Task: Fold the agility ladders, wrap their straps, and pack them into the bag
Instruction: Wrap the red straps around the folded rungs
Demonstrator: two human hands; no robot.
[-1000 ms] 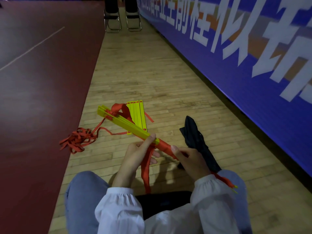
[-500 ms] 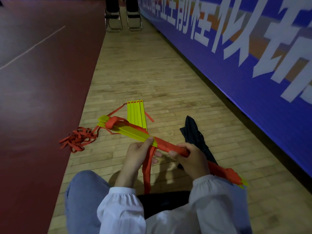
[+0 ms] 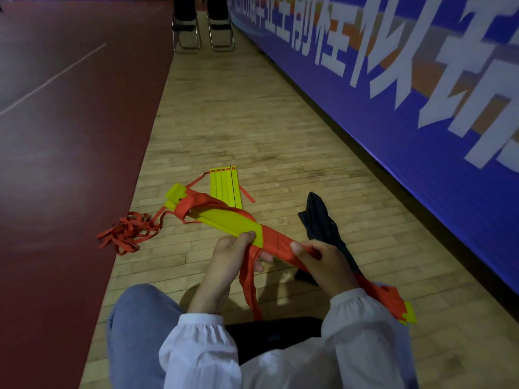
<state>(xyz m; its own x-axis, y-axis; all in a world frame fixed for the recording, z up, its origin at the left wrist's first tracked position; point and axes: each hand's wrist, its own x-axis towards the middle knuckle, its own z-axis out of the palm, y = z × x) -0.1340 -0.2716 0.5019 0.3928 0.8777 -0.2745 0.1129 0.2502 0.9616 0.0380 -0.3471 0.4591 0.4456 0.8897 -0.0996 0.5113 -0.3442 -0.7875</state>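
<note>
Over the wooden floor (image 3: 252, 122), left hand (image 3: 227, 259) and right hand (image 3: 328, 262) both clasp the folded agility ladder (image 3: 230, 220), seemingly strap-wrapped.

- Folded ladder bundle (image 3: 224, 220): midsection is covered by the right hand (image 3: 325, 262). The stretch before its near yellow tip is concealed behind the white sleeve (image 3: 362, 313).
- Left hand (image 3: 227, 256): the fingers are mostly hidden beneath the bundle.
- Black bag (image 3: 320, 220): the lower part is masked by the right hand.
- Floor-laid ladder (image 3: 224, 183): the near end is overlapped by the bundle.
- Two chairs (image 3: 186, 37): the upper parts are cut off by the top edge.
- Banner lettering (image 3: 393, 94): blurred, cropped at the right edge and not legible.
</note>
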